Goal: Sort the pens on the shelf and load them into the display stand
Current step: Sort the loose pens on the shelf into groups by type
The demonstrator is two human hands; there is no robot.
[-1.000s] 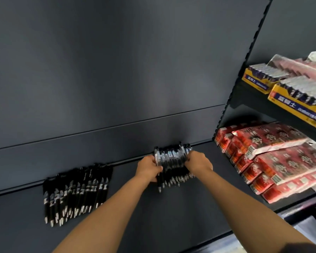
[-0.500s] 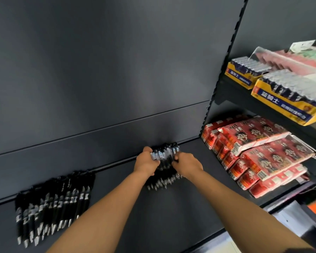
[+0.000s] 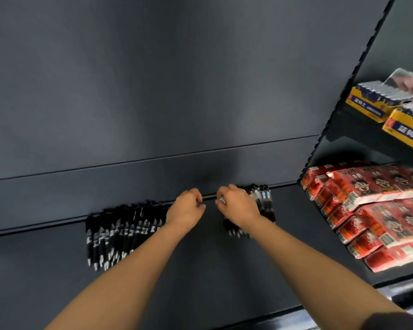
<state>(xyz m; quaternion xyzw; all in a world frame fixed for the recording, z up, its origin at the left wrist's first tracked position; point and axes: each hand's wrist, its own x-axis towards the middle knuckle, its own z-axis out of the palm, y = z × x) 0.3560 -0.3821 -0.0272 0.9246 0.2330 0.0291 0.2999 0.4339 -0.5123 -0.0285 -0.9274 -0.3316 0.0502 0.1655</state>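
Observation:
Two groups of black pens lie on the dark shelf (image 3: pixel 200 277) against the back panel. The larger row of pens (image 3: pixel 119 236) is on the left, tips pointing toward me. The smaller bundle of pens (image 3: pixel 264 201) lies to the right, and my right hand (image 3: pixel 236 207) covers its left part with fingers curled round some of the pens. Just left of that bundle my left hand (image 3: pixel 187 208) hovers, fingers curled, with nothing visible in it. It is apart from both groups. No display stand is in view.
Stacked red snack packs (image 3: pixel 379 210) fill the neighbouring shelf on the right. Above them stand yellow boxes of batteries (image 3: pixel 367 106). A notched upright post (image 3: pixel 329 120) separates the two bays. The tall dark back panel rises behind the pens.
My left hand has come off the right bundle and shifted a little left. My right hand stays on the bundle. The view has swung, so the left row of pens sits nearer the middle.

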